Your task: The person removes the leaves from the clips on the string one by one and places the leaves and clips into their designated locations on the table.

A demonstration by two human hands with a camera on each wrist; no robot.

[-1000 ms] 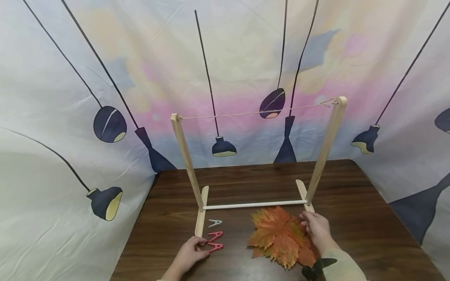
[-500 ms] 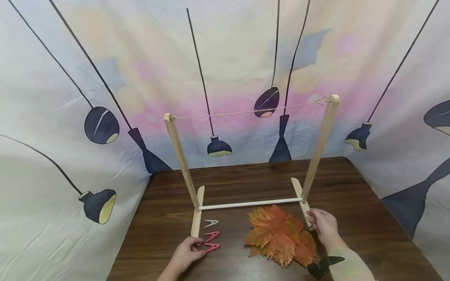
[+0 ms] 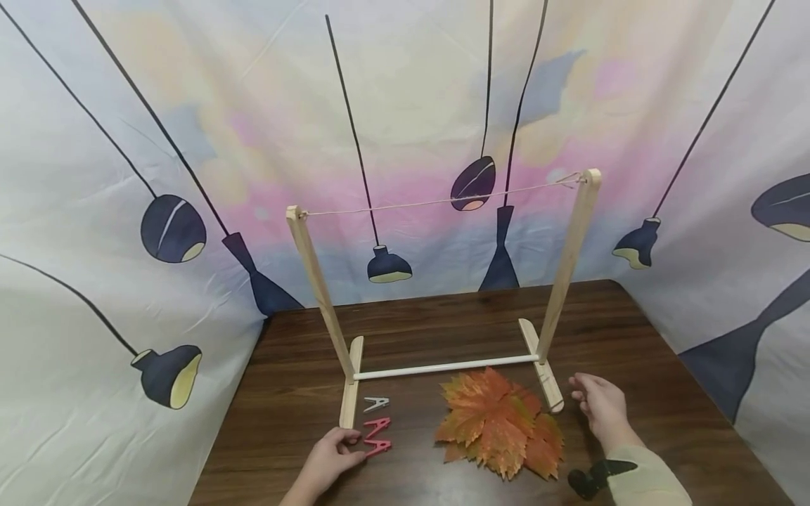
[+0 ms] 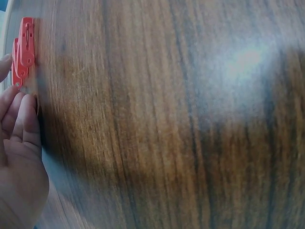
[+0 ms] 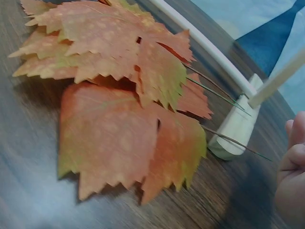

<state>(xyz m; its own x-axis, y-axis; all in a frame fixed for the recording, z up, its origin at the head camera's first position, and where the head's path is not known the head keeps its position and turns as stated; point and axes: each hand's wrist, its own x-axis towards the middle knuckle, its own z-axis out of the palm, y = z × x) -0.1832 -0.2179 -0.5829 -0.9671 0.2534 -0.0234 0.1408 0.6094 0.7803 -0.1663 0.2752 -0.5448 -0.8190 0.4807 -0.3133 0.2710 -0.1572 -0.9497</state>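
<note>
My left hand [image 3: 325, 464] rests on the table beside two red clothespins [image 3: 378, 447]. In the left wrist view its thumb and fingertips lie apart at the near end of the red clothespins [image 4: 26, 47], with no grip on them visible. A white clothespin [image 3: 376, 403] lies just behind the red pair. Several orange-red maple leaves [image 3: 496, 422] overlap in a pile on the table, their thin stems pointing right in the right wrist view. My right hand [image 3: 602, 407] hovers right of the pile, fingers loosely bent and nothing seen in them.
Behind the leaves stands a wooden frame with two posts [image 3: 566, 274], a white bottom rod [image 3: 443, 367] and a string [image 3: 436, 202] tied across the top. Its right foot [image 3: 549, 386] lies between the leaves and my right hand. A printed cloth [image 3: 253, 140] hangs behind the table [image 3: 430, 323].
My right hand has moved off the leaf pile to the right, past the frame's foot. The left hand stays by the red clothespins. The head view has shifted slightly.
</note>
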